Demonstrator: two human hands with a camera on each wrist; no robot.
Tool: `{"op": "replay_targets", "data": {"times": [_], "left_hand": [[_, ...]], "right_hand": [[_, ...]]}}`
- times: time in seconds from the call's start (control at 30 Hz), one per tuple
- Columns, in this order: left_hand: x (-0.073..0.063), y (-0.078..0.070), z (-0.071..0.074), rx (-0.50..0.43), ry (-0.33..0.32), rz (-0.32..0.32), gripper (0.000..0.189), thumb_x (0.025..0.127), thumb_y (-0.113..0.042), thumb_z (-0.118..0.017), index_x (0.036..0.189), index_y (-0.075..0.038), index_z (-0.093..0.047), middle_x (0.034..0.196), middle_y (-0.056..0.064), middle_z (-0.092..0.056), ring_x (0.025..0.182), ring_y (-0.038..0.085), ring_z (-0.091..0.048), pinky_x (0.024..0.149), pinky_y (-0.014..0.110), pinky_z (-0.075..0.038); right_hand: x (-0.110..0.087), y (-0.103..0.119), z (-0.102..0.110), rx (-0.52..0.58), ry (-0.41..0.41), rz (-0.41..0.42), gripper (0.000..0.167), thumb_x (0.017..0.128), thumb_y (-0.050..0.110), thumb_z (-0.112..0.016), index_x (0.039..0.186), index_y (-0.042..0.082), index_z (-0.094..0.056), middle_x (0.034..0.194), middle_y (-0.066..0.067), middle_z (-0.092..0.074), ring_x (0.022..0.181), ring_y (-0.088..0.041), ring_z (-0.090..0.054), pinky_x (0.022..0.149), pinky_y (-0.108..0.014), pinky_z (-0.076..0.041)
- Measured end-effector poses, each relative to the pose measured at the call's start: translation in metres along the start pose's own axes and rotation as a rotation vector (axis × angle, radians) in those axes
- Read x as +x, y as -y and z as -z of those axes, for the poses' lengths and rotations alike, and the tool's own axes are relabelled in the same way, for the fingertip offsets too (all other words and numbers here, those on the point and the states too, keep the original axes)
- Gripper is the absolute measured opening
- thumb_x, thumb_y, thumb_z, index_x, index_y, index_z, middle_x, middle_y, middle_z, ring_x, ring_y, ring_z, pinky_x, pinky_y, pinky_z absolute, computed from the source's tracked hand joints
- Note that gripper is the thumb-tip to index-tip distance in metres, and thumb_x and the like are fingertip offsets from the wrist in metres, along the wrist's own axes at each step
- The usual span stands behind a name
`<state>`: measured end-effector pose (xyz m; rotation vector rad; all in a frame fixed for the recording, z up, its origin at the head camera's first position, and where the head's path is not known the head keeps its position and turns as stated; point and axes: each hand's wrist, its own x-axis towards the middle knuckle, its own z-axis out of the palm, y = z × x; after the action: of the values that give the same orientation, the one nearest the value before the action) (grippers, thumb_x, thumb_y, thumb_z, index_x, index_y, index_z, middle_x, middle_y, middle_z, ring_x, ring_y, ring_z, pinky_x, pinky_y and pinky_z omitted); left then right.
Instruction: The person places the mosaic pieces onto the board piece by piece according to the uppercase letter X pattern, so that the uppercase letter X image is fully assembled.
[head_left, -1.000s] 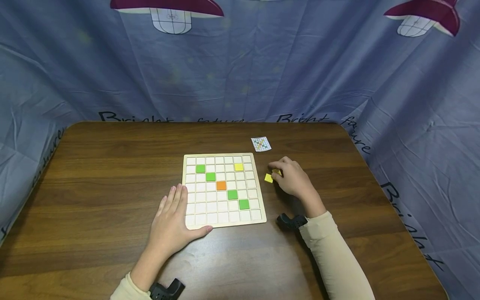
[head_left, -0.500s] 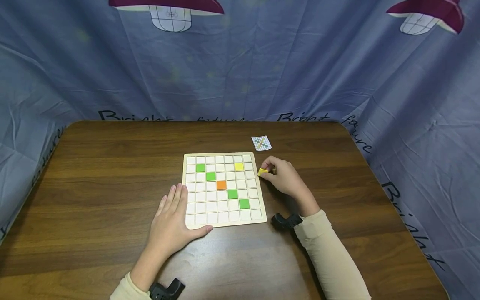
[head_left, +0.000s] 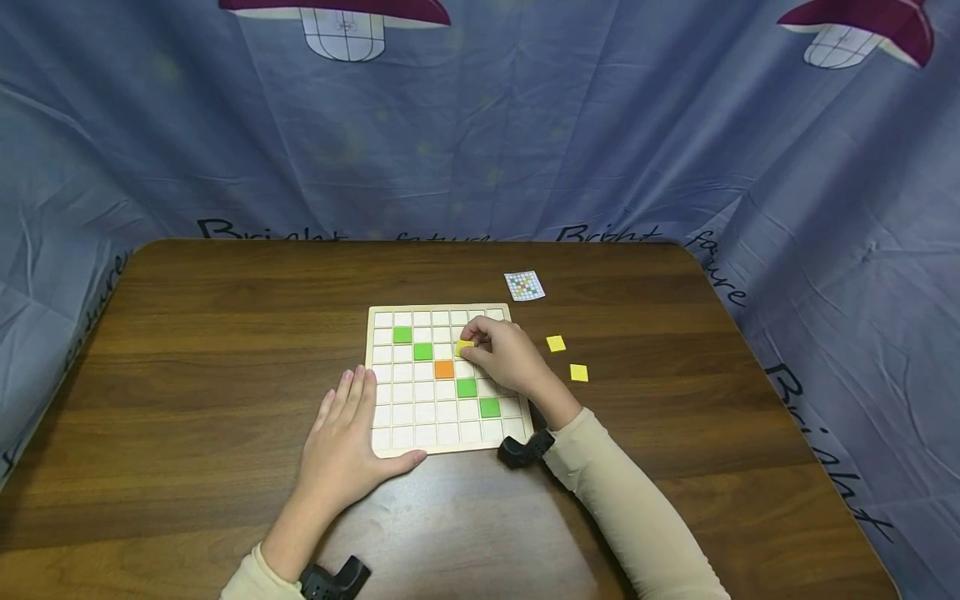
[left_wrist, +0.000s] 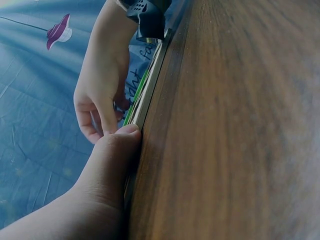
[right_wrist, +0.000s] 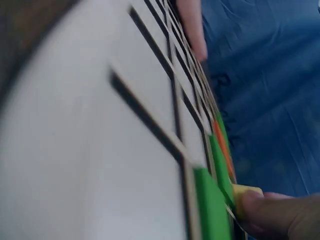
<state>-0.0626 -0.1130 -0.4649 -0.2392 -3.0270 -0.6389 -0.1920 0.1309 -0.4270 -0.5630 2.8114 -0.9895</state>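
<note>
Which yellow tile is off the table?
The yellow tile pinched in the right hand, at the board; the other two visible yellow tiles lie loose on the table, right of the board.

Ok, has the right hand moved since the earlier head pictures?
Yes, leftward: the right hand, right of the grid board a second ago, is now over its upper right part, pinching a yellow tile.

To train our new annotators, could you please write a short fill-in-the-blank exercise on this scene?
1. The right hand pinches a ____ tile.
2. The middle piece in the diagonal of green tiles is ____.
3. In the head view, two loose tiles lie to the ____ of the board.

Missing words: yellow; orange; right.
</note>
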Motion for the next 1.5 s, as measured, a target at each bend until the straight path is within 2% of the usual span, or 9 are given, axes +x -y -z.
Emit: {"op": "replay_targets", "data": {"times": [0.17,0.37,0.73,0.97,1.1,1.27,1.33,1.5], "left_hand": [[0.000,-0.001,0.001,0.007,-0.003,-0.003,0.133,0.067,-0.085,-0.062,0.156,0.003,-0.018,0.165,0.019,-0.018,0.154,0.034,-0.016,0.125,0.050,-0.016],[0.000,-0.002,0.001,0.013,-0.010,-0.005,0.132,0.067,-0.085,-0.063,0.156,0.004,-0.020,0.164,0.020,-0.019,0.154,0.035,-0.017,0.125,0.051,-0.017],[0.001,-0.001,0.001,0.018,-0.011,-0.003,0.133,0.067,-0.086,-0.062,0.156,0.004,-0.019,0.164,0.021,-0.019,0.154,0.035,-0.017,0.125,0.051,-0.017],[0.001,-0.001,0.001,0.013,-0.012,-0.008,0.133,0.067,-0.085,-0.063,0.156,0.004,-0.019,0.164,0.021,-0.020,0.154,0.035,-0.018,0.125,0.051,-0.017],[0.001,-0.002,0.001,0.005,-0.014,-0.008,0.133,0.067,-0.084,-0.064,0.156,0.004,-0.020,0.164,0.021,-0.020,0.154,0.035,-0.017,0.125,0.051,-0.017],[0.000,-0.001,0.001,0.006,-0.014,-0.002,0.133,0.067,-0.085,-0.064,0.156,0.004,-0.020,0.164,0.020,-0.019,0.154,0.035,-0.017,0.125,0.051,-0.017],[0.000,-0.001,0.001,0.006,-0.014,-0.001,0.134,0.067,-0.085,-0.064,0.156,0.004,-0.019,0.164,0.020,-0.019,0.154,0.035,-0.017,0.125,0.050,-0.017],[0.000,-0.001,0.002,0.001,-0.008,0.002,0.134,0.066,-0.085,-0.064,0.156,0.004,-0.019,0.164,0.020,-0.018,0.154,0.035,-0.016,0.125,0.050,-0.016]], "right_hand": [[-0.001,0.003,-0.006,-0.078,-0.030,0.035,0.011,0.093,0.021,-0.070,0.104,0.020,-0.067,0.103,0.005,-0.064,0.092,-0.013,-0.059,0.083,-0.034,-0.052],[-0.002,0.003,-0.005,-0.100,-0.038,0.048,0.012,0.094,0.023,-0.070,0.105,0.019,-0.069,0.108,0.003,-0.062,0.099,-0.015,-0.059,0.086,-0.036,-0.052],[-0.004,0.005,-0.006,-0.131,-0.033,0.034,0.014,0.094,0.023,-0.070,0.106,0.018,-0.072,0.109,0.002,-0.063,0.099,-0.017,-0.059,0.086,-0.036,-0.052],[-0.007,0.003,-0.005,-0.185,-0.009,0.061,0.012,0.095,0.023,-0.068,0.103,0.018,-0.076,0.102,0.004,-0.062,0.096,-0.017,-0.056,0.079,-0.032,-0.049],[-0.014,-0.001,0.002,-0.173,-0.022,0.074,0.011,0.095,0.023,-0.067,0.102,0.020,-0.076,0.099,0.006,-0.061,0.098,-0.017,-0.055,0.078,-0.032,-0.046],[-0.023,-0.015,0.019,-0.135,-0.041,0.050,0.018,0.096,0.021,-0.065,0.113,0.018,-0.072,0.098,0.003,-0.060,0.092,-0.019,-0.053,0.077,-0.035,-0.044],[-0.027,-0.024,0.028,-0.132,-0.039,0.026,0.022,0.096,0.020,-0.065,0.118,0.016,-0.070,0.101,0.000,-0.061,0.093,-0.021,-0.054,0.080,-0.037,-0.046],[-0.036,-0.047,0.048,-0.159,-0.047,-0.064,0.029,0.096,0.018,-0.065,0.125,0.014,-0.066,0.118,-0.006,-0.062,0.110,-0.027,-0.055,0.093,-0.046,-0.048]]}}
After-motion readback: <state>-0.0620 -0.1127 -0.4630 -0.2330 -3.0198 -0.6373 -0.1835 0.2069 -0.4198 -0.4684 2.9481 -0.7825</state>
